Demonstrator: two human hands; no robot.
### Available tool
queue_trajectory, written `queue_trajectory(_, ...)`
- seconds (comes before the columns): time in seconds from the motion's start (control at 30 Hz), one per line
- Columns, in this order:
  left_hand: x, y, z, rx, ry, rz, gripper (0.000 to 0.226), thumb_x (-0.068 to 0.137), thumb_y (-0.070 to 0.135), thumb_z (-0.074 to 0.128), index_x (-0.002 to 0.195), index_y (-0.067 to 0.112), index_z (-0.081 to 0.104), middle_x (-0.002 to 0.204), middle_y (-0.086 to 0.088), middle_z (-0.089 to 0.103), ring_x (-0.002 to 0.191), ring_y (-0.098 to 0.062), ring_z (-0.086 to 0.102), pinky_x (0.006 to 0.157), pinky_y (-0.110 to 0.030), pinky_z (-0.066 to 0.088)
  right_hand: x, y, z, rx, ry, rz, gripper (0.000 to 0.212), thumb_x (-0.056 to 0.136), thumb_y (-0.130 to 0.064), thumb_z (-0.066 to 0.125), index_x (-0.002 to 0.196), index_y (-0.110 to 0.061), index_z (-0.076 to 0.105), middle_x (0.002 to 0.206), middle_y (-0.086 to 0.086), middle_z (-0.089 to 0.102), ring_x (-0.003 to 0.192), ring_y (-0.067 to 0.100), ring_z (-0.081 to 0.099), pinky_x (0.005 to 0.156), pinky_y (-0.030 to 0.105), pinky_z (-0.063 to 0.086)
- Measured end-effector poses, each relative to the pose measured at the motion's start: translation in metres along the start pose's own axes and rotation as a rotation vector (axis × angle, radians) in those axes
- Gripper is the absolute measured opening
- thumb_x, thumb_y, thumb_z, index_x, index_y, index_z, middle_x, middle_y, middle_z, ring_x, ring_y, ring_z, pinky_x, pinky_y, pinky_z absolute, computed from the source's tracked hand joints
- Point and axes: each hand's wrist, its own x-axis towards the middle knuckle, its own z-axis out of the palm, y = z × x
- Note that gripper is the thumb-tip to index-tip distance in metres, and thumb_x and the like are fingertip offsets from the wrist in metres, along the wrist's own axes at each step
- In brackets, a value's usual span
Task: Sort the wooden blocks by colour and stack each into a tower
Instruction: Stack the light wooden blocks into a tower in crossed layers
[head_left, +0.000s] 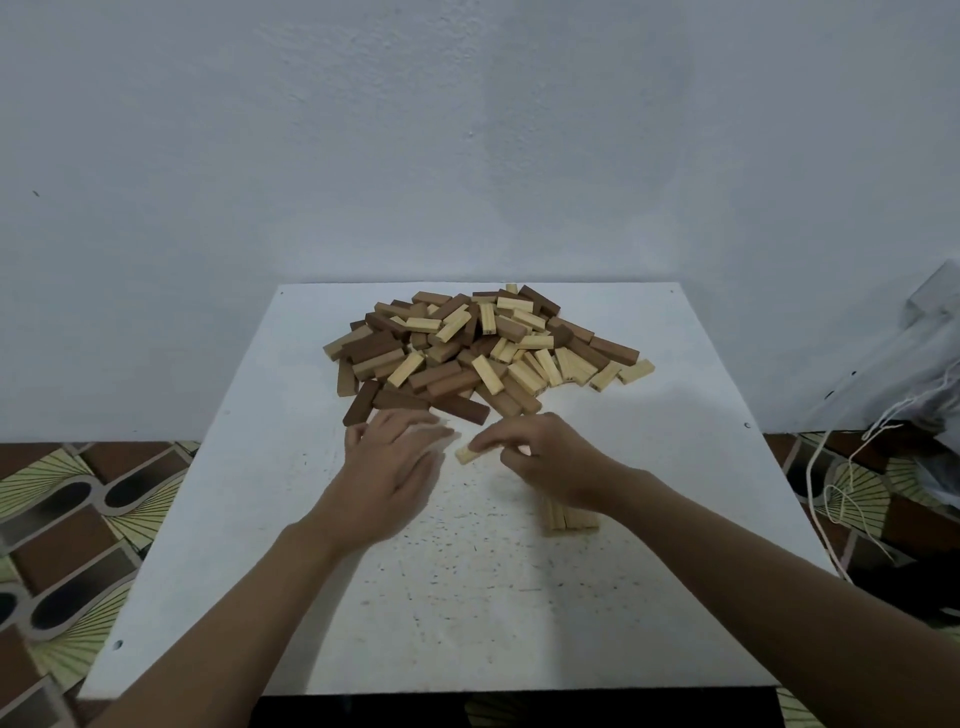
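Right hand (545, 462), grip pinching a pale block (467, 455) just above the white bench (234, 519); left hand (395, 467) alongside, grip spread; mixed pile (478, 348) of brown and pale blocks behind; low pale stack (569, 517) beneath the right wrist

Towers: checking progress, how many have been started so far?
1. A low stack of pale blocks stands on the table beneath the right hand, partly hidden by its wrist; that hand pinches one more pale block. No other stack shows beside the mixed pile.
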Motion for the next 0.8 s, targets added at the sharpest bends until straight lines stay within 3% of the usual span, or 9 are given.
queue_trajectory(0.1,-0.016,-0.002,-0.008,-0.005,-0.136,0.042,0.038,0.107,0.046,0.039,0.144,0.047,0.049,0.149,0.021,0.043,0.139,-0.005,0.036,0.101,-0.039,0.027,0.015,0.007,0.002,-0.011,0.173,-0.074,0.024,0.096,-0.002,0.055,0.112,-0.009,0.072,0.106,0.002,0.072,0.089,-0.001,0.061,0.083,0.015,0.050)
queue_trajectory(0.17,-0.021,-0.006,-0.004,0.097,-0.219,0.099,0.041,0.109,0.049,0.032,0.150,0.047,0.039,0.159,0.025,0.031,0.142,-0.004,0.029,0.101,-0.041,0.026,0.028,0.021,0.003,-0.167,0.288,-0.126,0.021,0.098,-0.004,0.056,0.113,-0.008,0.070,0.107,0.004,0.071,0.095,0.011,0.062,0.085,0.032,0.054)
queue_trajectory(0.3,-0.016,-0.006,0.001,0.132,-0.214,0.105,0.042,0.109,0.048,0.033,0.149,0.040,0.046,0.153,0.028,0.040,0.137,-0.002,0.033,0.097,-0.047,0.024,0.044,0.034,0.003,-0.504,0.235,0.004,0.033,0.103,-0.023,0.049,0.134,-0.019,0.060,0.138,0.005,0.056,0.126,0.026,0.048,0.093,0.052,0.047)
queue_trajectory(0.4,-0.011,-0.010,-0.004,0.116,-0.112,0.072,0.038,0.106,0.051,0.039,0.130,0.038,0.066,0.132,0.026,0.060,0.126,-0.003,0.043,0.094,-0.046,0.024,0.049,0.033,0.006,-0.643,0.204,0.030,0.037,0.101,-0.024,0.050,0.137,-0.025,0.058,0.143,0.006,0.052,0.130,0.029,0.043,0.095,0.053,0.040)
queue_trajectory(0.47,-0.012,-0.017,-0.010,0.090,-0.002,0.022,0.033,0.100,0.054,0.050,0.113,0.038,0.076,0.110,0.024,0.068,0.112,-0.004,0.051,0.089,-0.043,0.024,0.051,0.032,0.008,-0.684,0.278,-0.006,0.029,0.098,-0.023,0.055,0.124,-0.023,0.068,0.135,0.006,0.059,0.124,0.029,0.047,0.090,0.049,0.039)
queue_trajectory(0.57,-0.017,-0.027,-0.011,-0.025,0.116,-0.077,0.020,0.091,0.049,0.068,0.093,0.032,0.078,0.078,0.019,0.063,0.086,-0.008,0.057,0.083,-0.044,0.032,0.055,0.033,0.009,-0.596,0.390,-0.032,0.016,0.096,-0.024,0.064,0.095,-0.018,0.078,0.109,0.002,0.068,0.105,0.026,0.057,0.081,0.041,0.038)
queue_trajectory(0.63,-0.016,-0.029,-0.008,-0.170,0.109,-0.128,0.019,0.089,0.042,0.077,0.080,0.030,0.067,0.067,0.013,0.058,0.073,-0.012,0.058,0.079,-0.042,0.040,0.057,0.034,0.006,-0.476,0.428,-0.036,0.017,0.092,-0.023,0.071,0.079,-0.013,0.077,0.085,0.001,0.066,0.082,0.021,0.058,0.070,0.038,0.044)
queue_trajectory(0.7,-0.015,-0.026,-0.007,-0.250,0.070,-0.115,0.026,0.091,0.036,0.078,0.075,0.031,0.057,0.063,0.010,0.053,0.063,-0.014,0.055,0.071,-0.036,0.038,0.053,0.031,0.003,-0.360,0.464,-0.053,0.017,0.088,-0.015,0.075,0.072,-0.010,0.072,0.072,0.001,0.062,0.067,0.017,0.056,0.060,0.037,0.049)
queue_trajectory(0.8,-0.013,-0.020,-0.010,-0.320,0.041,-0.062,0.012,0.096,0.025,0.072,0.089,0.029,0.063,0.065,0.006,0.051,0.058,-0.015,0.050,0.065,-0.029,0.035,0.036,0.014,0.001,-0.185,0.404,-0.083,0.013,0.084,-0.002,0.073,0.078,-0.014,0.069,0.075,-0.006,0.066,0.069,0.006,0.060,0.065,0.029,0.054)
